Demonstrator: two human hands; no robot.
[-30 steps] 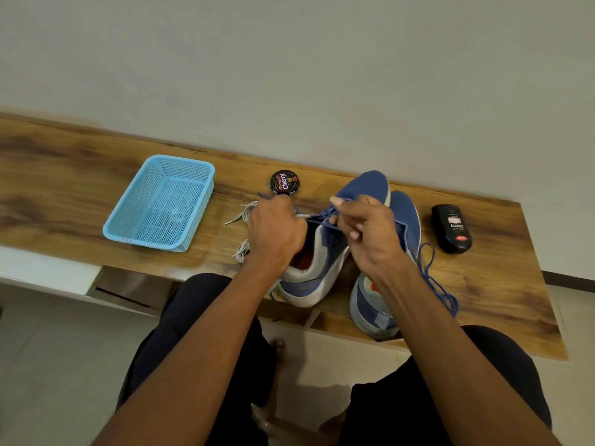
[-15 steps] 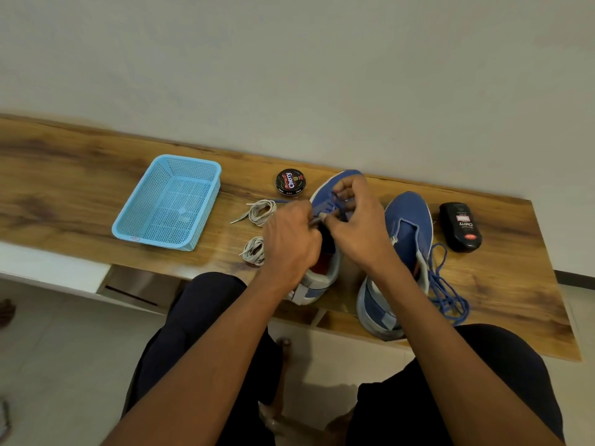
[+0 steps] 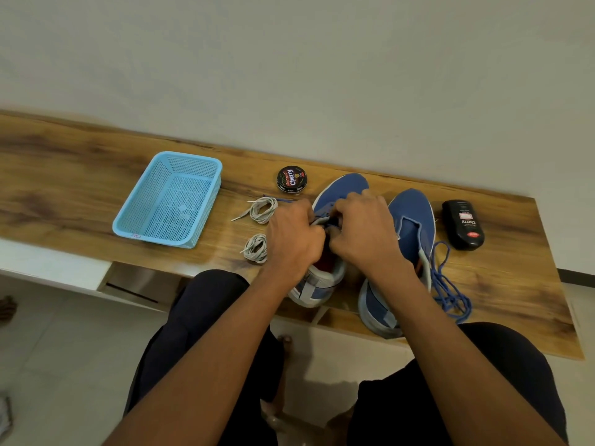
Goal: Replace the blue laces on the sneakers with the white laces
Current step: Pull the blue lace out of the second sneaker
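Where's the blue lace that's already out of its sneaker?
In the head view, the loose blue lace lies in a heap on the wooden shelf, right of the right-hand sneaker and just in front of the black polish bottle.

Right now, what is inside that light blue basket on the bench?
Nothing shows inside the blue basket: only its perforated floor and walls. Both white lace bundles lie outside it on the bench. The near wall hides nothing much.

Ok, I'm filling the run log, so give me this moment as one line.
phase: unlacing | left hand, right hand: on left sneaker blue lace | right sneaker: unlaced | white laces: untouched
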